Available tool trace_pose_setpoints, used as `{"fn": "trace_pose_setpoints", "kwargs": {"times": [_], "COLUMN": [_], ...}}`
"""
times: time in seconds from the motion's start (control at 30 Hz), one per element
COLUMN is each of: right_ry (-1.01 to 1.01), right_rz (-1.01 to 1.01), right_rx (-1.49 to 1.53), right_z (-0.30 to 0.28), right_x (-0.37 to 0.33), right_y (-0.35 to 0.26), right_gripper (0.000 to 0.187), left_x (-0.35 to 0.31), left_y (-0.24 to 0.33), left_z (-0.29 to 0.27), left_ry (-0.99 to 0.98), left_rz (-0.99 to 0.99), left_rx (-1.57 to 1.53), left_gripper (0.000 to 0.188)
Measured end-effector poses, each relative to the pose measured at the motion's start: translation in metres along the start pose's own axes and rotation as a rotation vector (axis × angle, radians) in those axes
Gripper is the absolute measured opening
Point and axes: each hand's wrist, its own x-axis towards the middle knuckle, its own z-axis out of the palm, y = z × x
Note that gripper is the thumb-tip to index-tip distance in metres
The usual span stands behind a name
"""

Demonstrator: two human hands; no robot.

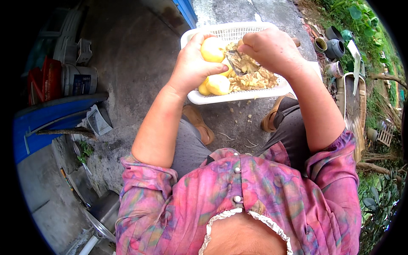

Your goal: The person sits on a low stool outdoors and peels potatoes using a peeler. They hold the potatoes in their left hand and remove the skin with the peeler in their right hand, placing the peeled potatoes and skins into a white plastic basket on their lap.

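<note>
My left hand (192, 63) is closed around a peeled yellow potato (213, 50) over the left part of a white plastic basket (225, 99). Just below that hand, more peeled potatoes (218, 85) lie in the basket. Brown-and-yellow potato peelings (255, 81) are heaped beside them, toward the right. My right hand (272, 47) is clenched above the peelings, gripping a knife (296, 41) whose brown handle end sticks out past the fist. Its dark blade seems to point down toward the peelings, and my fingers hide part of it.
The basket stands in front of my feet on a concrete floor (144, 55), with scraps of peel near my shoes (199, 124). To the left are a red crate (46, 80), a white bucket (83, 80) and a blue panel (59, 121). Pots (335, 49) and plants line the right.
</note>
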Motion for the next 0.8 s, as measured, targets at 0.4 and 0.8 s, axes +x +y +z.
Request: {"fn": "trace_pose_setpoints", "kwargs": {"times": [0.4,0.8], "right_ry": [-0.115,-0.022], "right_rz": [0.043,0.17], "right_rx": [-0.055,0.298], "right_z": [-0.006,0.019], "right_x": [0.0,-0.011], "right_y": [-0.014,-0.012], "right_gripper": [0.024,0.025], "left_x": [-0.008,-0.01], "left_y": [0.004,0.001], "left_z": [0.005,0.014], "left_ry": [0.181,0.306], "left_rz": [0.209,0.379], "left_rx": [0.477,0.611], "left_gripper": [0.067,0.059]}}
